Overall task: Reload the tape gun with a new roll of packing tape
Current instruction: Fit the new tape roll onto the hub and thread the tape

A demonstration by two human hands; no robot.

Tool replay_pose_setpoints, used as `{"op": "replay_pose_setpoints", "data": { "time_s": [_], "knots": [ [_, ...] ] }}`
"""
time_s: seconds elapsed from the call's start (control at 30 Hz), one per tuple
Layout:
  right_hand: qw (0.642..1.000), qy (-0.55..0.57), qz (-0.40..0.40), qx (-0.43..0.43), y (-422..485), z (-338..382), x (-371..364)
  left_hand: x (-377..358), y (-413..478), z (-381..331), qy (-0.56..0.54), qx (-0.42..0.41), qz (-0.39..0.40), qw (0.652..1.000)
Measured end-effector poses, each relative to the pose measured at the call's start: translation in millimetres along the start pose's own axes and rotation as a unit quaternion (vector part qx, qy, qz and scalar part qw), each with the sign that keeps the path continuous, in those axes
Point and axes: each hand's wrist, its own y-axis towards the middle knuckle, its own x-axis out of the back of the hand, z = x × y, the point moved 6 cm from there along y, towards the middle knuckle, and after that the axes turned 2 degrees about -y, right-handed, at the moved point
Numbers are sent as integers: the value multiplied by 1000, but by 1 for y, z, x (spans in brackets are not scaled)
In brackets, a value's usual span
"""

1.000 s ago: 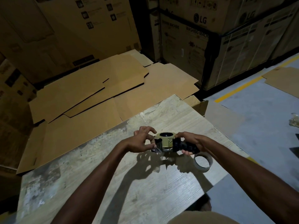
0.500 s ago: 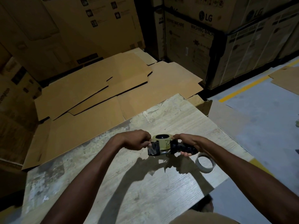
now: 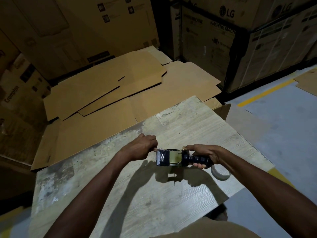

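Starting left of the tape gun (image 3: 186, 158), we find the left hand (image 3: 141, 146) closed into a tight fist. Its fingertips pinch at the upper corner of the gun's front end; whether they have the tape's loose end or only the dark front flap, we cannot tell. The gun is held sideways just above the table (image 3: 171, 212), and its shadow falls below it. In the gun's middle a tan roll of packing tape (image 3: 174, 156) sits in the frame, so we judge that the main step, seating the new roll, is done. At the gun's back end the right hand (image 3: 204, 154) wraps its fingers round the black ribbed handle, thumb stretched forward along the top toward the roll. Just right of the gun, partly behind that hand, a pale thin-walled ring (image 3: 220, 177) lies flat on the table. We take it for the spent core, though it could be a nearly finished roll.

What is left, as we read it, is to draw the tape's end through the gun's front, past roller and blade, and to check that it feeds. The dark flap shows a shine and no more — so we call the job past halfway, with the threading not yet shown finished
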Motion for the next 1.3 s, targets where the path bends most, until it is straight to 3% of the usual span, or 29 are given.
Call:
{"op": "replay_pose_setpoints", "data": {
  "time_s": [0.3,0.5,0.73,0.97,1.3],
  "knots": [
    [1000,-17,14,-5,13,-18,-3,-19,-8,-2,-97,27,-15,995],
    [998,-20,56,4,22,-31,-6,-18,-6,-7,-85,3,-45,995],
    [998,-15,52,21,26,-41,0,-23,-3,-6,-178,11,-74,981],
    [997,8,75,28,29,-44,2,-36,9,3,-394,91,-50,913],
    [991,-51,18,122,21,-40,11,-44,24,3,-488,100,-107,860]
  ]
}}
